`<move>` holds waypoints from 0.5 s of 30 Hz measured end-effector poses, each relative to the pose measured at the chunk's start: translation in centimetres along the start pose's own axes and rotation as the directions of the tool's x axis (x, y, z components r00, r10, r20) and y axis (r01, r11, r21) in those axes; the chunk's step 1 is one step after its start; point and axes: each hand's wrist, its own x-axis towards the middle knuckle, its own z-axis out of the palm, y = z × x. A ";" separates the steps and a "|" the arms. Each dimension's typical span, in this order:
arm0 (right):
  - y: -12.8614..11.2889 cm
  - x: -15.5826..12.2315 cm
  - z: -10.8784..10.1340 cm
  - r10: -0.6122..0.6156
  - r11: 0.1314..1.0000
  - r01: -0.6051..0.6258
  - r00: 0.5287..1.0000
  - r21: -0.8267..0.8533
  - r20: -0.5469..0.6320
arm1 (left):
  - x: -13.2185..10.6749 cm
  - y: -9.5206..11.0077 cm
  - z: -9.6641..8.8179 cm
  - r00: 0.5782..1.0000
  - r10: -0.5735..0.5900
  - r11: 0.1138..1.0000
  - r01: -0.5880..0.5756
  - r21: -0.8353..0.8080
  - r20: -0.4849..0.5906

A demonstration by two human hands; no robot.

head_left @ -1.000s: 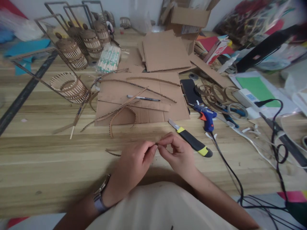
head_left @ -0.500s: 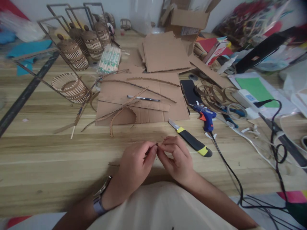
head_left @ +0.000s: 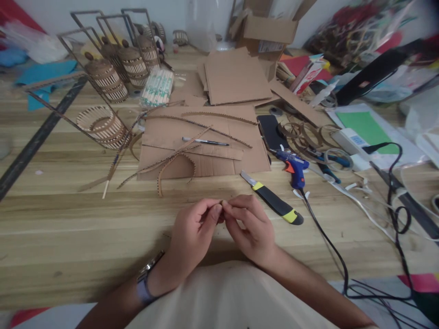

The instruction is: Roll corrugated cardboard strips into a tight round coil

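My left hand [head_left: 194, 233] and my right hand [head_left: 252, 228] meet at the table's near edge, thumbs and fingertips pinched together. Between them sits a small dark brown bit of cardboard strip [head_left: 221, 203], mostly covered by the fingers. A utility knife [head_left: 277, 203] with a black and yellow handle lies just beyond my right hand, blade pointing away to the left. Past both hands, loose corrugated cardboard strips [head_left: 168, 157] and a pen [head_left: 206, 141] rest on a flat cardboard sheet [head_left: 219, 167].
To the right lie a blue glue gun [head_left: 295, 167] with a trailing black cord, a phone [head_left: 272, 131] and cardboard rings [head_left: 310, 135]. At the left stand an open stick-and-cardboard basket [head_left: 103, 128], several lidded lanterns [head_left: 106, 80] and a bundle of sticks [head_left: 157, 87]. Stacked cardboard [head_left: 236, 77] lies behind.
Both hands have shifted slightly, their pinched fingertips moving a little up and left. The strip end that stuck out left of my left hand hardly shows now.
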 end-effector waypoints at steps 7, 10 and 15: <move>0.1 0.2 -0.1 0.142 0.973 -0.140 0.990 0.186 0.001 | -0.2 -0.1 -0.4 0.999 -0.033 0.997 0.035 -0.063 0.030; 0.7 0.4 -0.4 0.204 0.928 -0.214 0.977 0.304 0.065 | -0.2 0.0 -0.6 0.998 -0.047 0.998 0.049 -0.033 0.040; 1.7 1.0 -0.9 0.231 0.868 -0.291 0.954 0.402 0.192 | 0.2 0.4 -1.4 0.973 -0.109 0.984 0.134 -0.119 0.201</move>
